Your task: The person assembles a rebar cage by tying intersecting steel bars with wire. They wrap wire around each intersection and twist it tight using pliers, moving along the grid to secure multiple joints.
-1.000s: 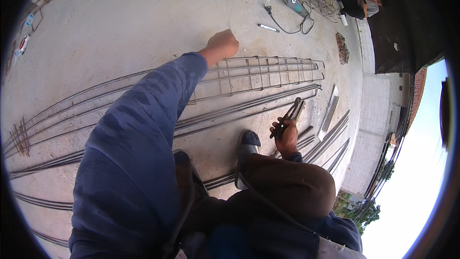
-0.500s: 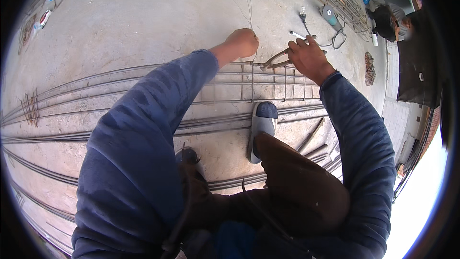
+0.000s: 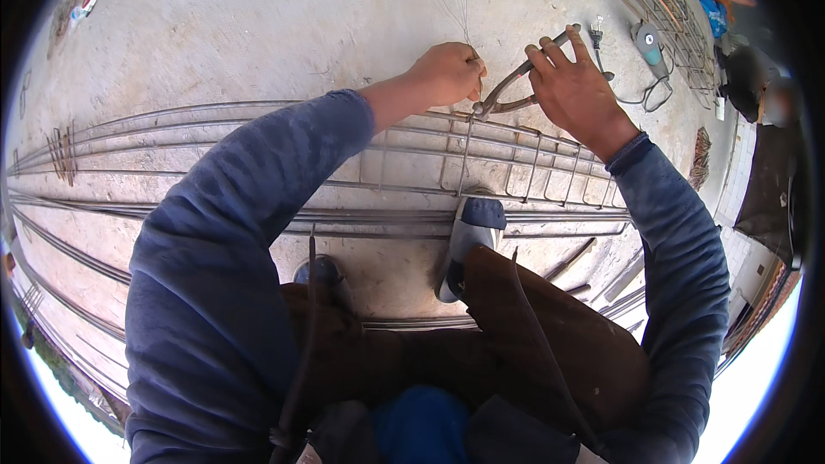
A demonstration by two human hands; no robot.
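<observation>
My left hand (image 3: pixel 449 73) is closed, pinching thin tie wire (image 3: pixel 465 9) whose long loose strands curve away over the concrete. In my right hand (image 3: pixel 580 90) is a pair of pincers (image 3: pixel 505 89), its two handles spread apart and its jaws at the top bar of a rebar cage (image 3: pixel 465 150). The jaws sit just below my left fingertips, where a stirrup crosses the bar. Whether they grip the wire there is too small to tell. The cage lies on the floor ahead of my shoes (image 3: pixel 475 223).
Long steel bars (image 3: pixel 387 216) run crosswise near my feet. An angle grinder (image 3: pixel 650 45) with its cord and plug lies at the far right, near more rebar cages. Beyond it another person (image 3: pixel 743 82) is partly visible. Bottles (image 3: pixel 90 0) lie at far left.
The pincers' handles have swung upward and away from me, with my right hand moving slightly right and up. My left hand still pinches the wire, close by the jaws. The view has shifted.
</observation>
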